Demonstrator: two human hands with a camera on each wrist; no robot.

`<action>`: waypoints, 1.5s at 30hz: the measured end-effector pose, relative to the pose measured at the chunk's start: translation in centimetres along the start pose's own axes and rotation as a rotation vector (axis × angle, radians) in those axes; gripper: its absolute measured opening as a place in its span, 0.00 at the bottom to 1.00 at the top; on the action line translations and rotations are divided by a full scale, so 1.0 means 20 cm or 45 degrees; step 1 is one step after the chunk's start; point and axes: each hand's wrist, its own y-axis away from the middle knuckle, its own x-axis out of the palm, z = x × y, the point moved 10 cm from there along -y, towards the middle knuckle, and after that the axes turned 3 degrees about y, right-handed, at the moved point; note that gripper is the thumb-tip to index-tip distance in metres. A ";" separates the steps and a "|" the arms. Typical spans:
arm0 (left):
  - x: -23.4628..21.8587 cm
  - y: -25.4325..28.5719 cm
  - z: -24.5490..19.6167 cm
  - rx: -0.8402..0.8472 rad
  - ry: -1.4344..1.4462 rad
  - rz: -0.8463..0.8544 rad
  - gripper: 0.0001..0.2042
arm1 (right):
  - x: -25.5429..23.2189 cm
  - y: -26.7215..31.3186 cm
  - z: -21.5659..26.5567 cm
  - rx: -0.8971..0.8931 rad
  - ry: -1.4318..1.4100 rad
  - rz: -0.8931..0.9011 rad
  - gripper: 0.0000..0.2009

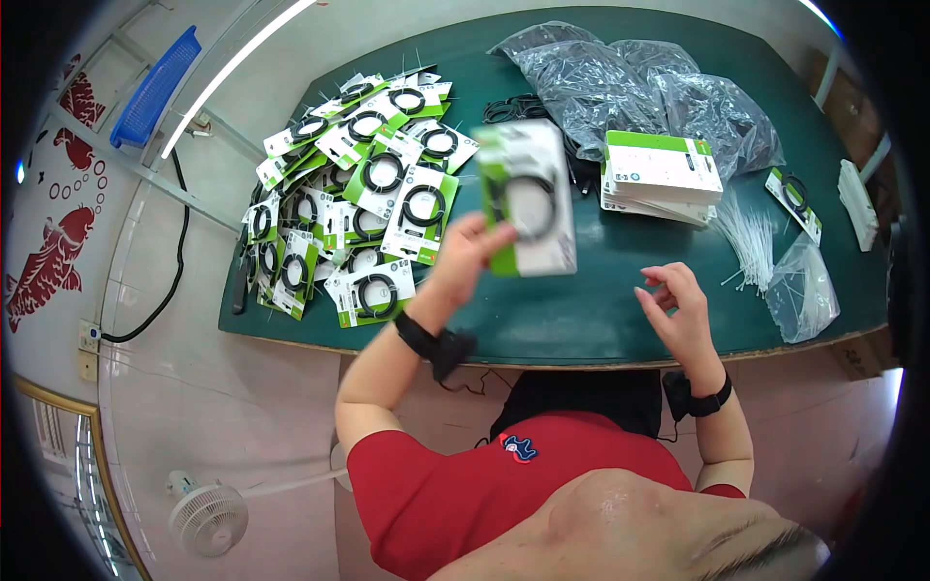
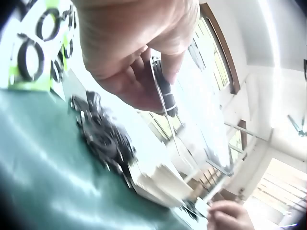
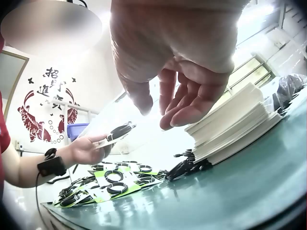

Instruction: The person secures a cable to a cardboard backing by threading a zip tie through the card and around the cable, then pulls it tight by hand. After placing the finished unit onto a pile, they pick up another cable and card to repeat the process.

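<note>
My left hand (image 1: 459, 259) holds a white and green card with a coiled black cable (image 1: 531, 205) raised over the table, thumb on its front face. Edge-on in the left wrist view, the cable coil (image 2: 166, 91) lies between thumb and fingers. My right hand (image 1: 681, 305) hovers near the front edge with nothing in it, its fingers (image 3: 192, 103) loosely bent and apart from the thumb. Beyond that hand stands a stack of white and green cards (image 1: 663, 169). To the left spreads a large heap of cards with black cables (image 1: 383, 174).
Grey plastic bags (image 1: 610, 87) lie at the back, with loose black cables (image 1: 513, 108) beside them. Right of the card stack are white cable ties (image 1: 748, 237), a clear bag (image 1: 804, 290) and one carded cable (image 1: 796, 201). The green table (image 1: 572, 324) ends just before my body.
</note>
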 end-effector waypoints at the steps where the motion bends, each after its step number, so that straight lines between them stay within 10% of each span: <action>1: -0.16 -0.09 -0.13 0.101 -0.003 -0.108 0.10 | -0.02 0.01 -0.03 -0.002 0.036 0.005 0.08; 7: -1.09 -0.48 -0.83 0.725 0.364 -0.563 0.13 | -0.10 0.11 -0.17 0.084 0.164 0.011 0.06; 12: -1.25 -0.59 -0.51 0.358 0.351 -0.737 0.15 | -0.12 0.18 -0.24 0.202 0.206 0.079 0.05; 20: -0.25 -0.69 0.00 0.064 -0.528 -0.055 0.14 | -0.03 0.21 -0.28 0.146 0.345 0.233 0.05; 22: 0.00 -0.70 -0.01 0.471 -1.356 0.096 0.14 | -0.02 0.21 -0.28 0.130 0.361 0.206 0.06; 26: 0.22 -0.66 0.05 0.925 -1.862 0.138 0.14 | -0.03 0.22 -0.27 0.096 0.341 0.168 0.06; 45: 0.36 -0.09 -0.03 0.363 -0.951 0.077 0.14 | -0.05 0.23 -0.24 -0.023 0.355 0.162 0.05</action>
